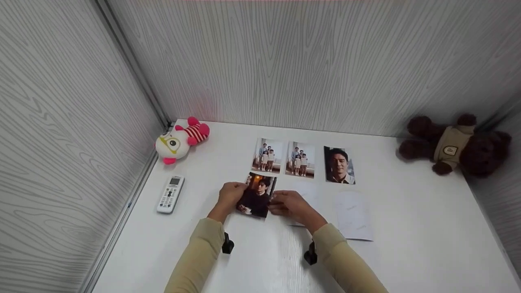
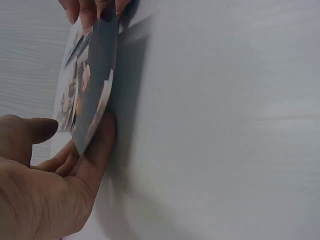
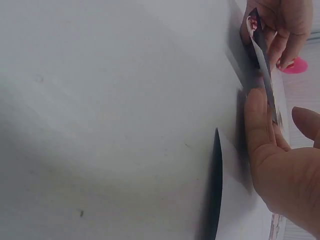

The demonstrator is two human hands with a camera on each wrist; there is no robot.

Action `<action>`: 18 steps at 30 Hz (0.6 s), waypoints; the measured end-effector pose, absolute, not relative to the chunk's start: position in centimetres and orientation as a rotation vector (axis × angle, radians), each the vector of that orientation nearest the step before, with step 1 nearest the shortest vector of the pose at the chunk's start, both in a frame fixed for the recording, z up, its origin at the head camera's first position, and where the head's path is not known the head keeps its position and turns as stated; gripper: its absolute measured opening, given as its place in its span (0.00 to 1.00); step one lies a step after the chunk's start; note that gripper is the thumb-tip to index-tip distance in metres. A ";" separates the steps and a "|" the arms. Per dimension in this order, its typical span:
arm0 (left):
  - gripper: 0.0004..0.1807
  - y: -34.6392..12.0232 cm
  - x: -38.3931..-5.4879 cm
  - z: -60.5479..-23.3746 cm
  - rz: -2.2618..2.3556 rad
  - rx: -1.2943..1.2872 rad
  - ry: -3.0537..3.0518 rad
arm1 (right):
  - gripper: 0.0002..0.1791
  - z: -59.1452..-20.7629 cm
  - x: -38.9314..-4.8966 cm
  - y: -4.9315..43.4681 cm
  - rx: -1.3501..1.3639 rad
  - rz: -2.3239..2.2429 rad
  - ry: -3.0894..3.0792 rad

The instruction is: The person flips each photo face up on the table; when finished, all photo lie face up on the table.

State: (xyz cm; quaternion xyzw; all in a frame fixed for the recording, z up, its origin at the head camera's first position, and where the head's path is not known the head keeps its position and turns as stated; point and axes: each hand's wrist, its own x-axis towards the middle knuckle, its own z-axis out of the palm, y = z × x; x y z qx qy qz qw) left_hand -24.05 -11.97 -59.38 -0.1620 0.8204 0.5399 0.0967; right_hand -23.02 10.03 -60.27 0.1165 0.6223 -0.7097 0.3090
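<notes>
A portrait photo (image 1: 258, 197) of a person in dark clothing is held between both hands, a little above the white table. My left hand (image 1: 230, 197) grips its left edge, fingers bent behind the card in the left wrist view. On the opposite edge, my right hand (image 1: 292, 206) holds it with fingers under the card; the thumb stands apart in the right wrist view. Behind it lie two matching family photos (image 1: 266, 156) and another portrait photo (image 1: 340, 165) in a row. Two white cards (image 1: 353, 215) lie to the right, one partly covered by my right hand.
At the left are a white remote control (image 1: 170, 194) and a pink-and-white plush toy (image 1: 182, 139). A brown teddy bear (image 1: 454, 144) lies at the back right. Wood-grain walls (image 1: 276, 65) close off the back and sides of the table (image 1: 423, 228).
</notes>
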 end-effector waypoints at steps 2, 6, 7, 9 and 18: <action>0.15 -12.3 -24.0 -59.0 1.503 -0.495 2.524 | 0.23 -60.3 -23.0 10.2 0.305 -1.870 1.638; 0.17 -12.7 -23.7 -58.6 1.377 -0.489 2.598 | 0.22 -60.1 -23.1 10.4 0.309 -1.879 1.642; 0.17 -12.8 -23.7 -58.5 1.346 -0.475 2.627 | 0.22 -60.1 -23.1 10.4 0.307 -1.881 1.642; 0.17 -12.8 -23.6 -58.4 1.284 -0.456 2.669 | 0.22 -60.1 -23.1 10.4 0.315 -1.890 1.637; 0.18 -12.6 -23.8 -57.6 0.985 -0.420 2.840 | 0.21 -59.5 -23.4 11.1 0.306 -1.909 1.630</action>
